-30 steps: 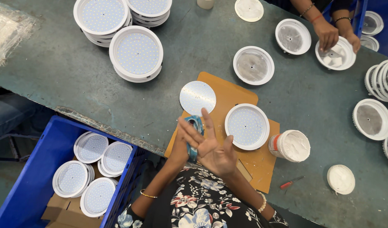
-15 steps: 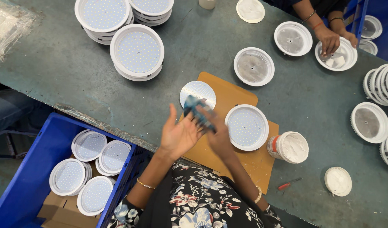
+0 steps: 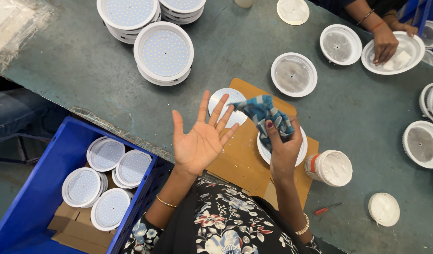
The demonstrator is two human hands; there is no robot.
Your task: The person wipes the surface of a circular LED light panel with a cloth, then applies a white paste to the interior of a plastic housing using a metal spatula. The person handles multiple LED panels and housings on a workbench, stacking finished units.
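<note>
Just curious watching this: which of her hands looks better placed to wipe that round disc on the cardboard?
Probably the right hand: it already grips the blue checked cloth beside the round disc. The left hand is open, palm up, holding nothing.

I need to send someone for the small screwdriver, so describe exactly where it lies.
Start at the brown cardboard sheet on the grey-green table. Right of it stands an open white tub of paste; the screwdriver lies below that, beside the tub's loose white lid. It is the only thin, red-handled thing there.

One head-worn camera looks steeply down, close above the green worktable (image 3: 108, 84).
</note>
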